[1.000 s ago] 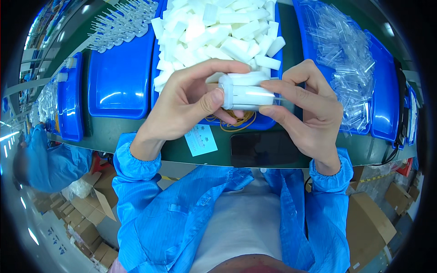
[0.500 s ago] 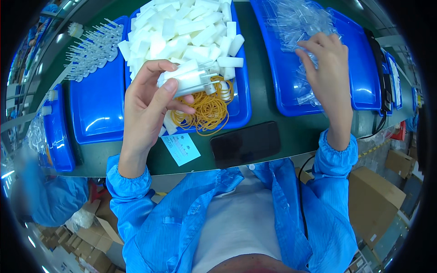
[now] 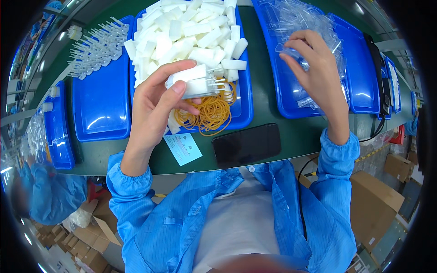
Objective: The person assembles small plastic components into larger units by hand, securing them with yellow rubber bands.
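In my left hand (image 3: 157,102), between thumb and fingers, is a bundle of white foam blocks (image 3: 195,73) with a clear plastic part (image 3: 210,86) whose thin prongs point right. The bundle is above a tangle of yellow rubber bands (image 3: 207,113) in a blue tray (image 3: 246,113) heaped with more white foam blocks (image 3: 182,32). My right hand (image 3: 314,63) hovers over another blue tray (image 3: 287,107) of clear plastic pieces (image 3: 300,20). Its thumb and forefinger are close together, with the outline of a thin clear plastic piece (image 3: 278,47) at their tips.
A black phone (image 3: 246,145) and a light blue paper slip (image 3: 183,149) lie near the table's front edge. White pronged parts (image 3: 98,50) stand at the back left on a blue tray (image 3: 100,104). Cardboard boxes (image 3: 375,204) stand below; a blue-sleeved person (image 3: 54,193) is at left.
My right hand has moved left over the clear pieces, and a clear piece now shows at its fingertips. My left hand has shifted slightly right, still holding the foam bundle, which has turned a little.
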A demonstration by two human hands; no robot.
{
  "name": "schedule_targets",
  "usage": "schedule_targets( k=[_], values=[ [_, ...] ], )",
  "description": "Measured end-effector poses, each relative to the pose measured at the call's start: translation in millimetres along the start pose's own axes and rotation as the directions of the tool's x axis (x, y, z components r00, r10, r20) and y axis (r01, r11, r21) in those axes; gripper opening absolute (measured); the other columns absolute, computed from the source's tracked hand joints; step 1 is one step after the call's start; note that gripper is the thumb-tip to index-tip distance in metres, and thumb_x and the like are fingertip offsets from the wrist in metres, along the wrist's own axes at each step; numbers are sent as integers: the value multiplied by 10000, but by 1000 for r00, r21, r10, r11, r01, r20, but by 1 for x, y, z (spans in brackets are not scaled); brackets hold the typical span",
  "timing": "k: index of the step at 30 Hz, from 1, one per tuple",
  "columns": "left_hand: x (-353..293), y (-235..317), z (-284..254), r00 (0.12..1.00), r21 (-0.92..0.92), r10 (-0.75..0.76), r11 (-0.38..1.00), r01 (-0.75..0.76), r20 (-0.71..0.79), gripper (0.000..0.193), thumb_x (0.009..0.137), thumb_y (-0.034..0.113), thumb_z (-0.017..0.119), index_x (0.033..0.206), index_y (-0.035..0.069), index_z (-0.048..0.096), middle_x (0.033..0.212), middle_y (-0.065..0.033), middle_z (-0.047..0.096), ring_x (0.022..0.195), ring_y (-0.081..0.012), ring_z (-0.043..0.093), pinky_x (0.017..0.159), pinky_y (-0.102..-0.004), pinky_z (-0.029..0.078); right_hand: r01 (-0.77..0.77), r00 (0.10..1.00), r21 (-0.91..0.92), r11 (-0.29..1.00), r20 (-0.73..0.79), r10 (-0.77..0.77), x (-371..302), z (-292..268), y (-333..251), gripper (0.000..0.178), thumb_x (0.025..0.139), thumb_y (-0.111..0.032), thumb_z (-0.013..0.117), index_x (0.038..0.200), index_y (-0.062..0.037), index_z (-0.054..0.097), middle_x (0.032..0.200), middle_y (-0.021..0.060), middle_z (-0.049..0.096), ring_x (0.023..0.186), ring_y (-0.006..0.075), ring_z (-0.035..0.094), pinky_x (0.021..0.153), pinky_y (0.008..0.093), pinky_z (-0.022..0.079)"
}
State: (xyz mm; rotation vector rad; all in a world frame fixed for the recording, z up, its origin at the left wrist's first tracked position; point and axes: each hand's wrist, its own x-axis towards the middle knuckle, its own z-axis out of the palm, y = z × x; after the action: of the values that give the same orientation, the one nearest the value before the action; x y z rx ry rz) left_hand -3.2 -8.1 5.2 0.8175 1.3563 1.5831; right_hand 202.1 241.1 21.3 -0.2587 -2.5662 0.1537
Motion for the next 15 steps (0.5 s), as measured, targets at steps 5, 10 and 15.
schedule_targets(
  k=[5,10,15],
  values=[
    [-2,0,3,1000,28,26,999,-26,-12,326,961,122,637,1262,6,595,1231,-119,603,1007,-195,656,704,-283,603,-183,982,562,807,62,179,10,-4,-52,247,808,-25,749,1045,-29,679,857,82,673,763,173,653,694,298,524],
    [0,-1,8,993,76,116,990,-117,7,351,912,40,679,1251,-5,598,1260,-90,548,1115,-192,605,801,-283,580,-134,977,848,513,26,213,10,7,-66,257,837,34,722,1091,-1,698,982,92,692,874,135,650,764,257,530],
    [0,-9,7,959,290,279,915,-280,46,372,868,20,723,1227,6,623,1207,-95,565,1126,-186,588,909,-290,512,-221,944,906,361,105,314,2,15,-67,198,865,23,720,1062,19,700,980,94,691,910,106,651,771,228,532]
  ],
)
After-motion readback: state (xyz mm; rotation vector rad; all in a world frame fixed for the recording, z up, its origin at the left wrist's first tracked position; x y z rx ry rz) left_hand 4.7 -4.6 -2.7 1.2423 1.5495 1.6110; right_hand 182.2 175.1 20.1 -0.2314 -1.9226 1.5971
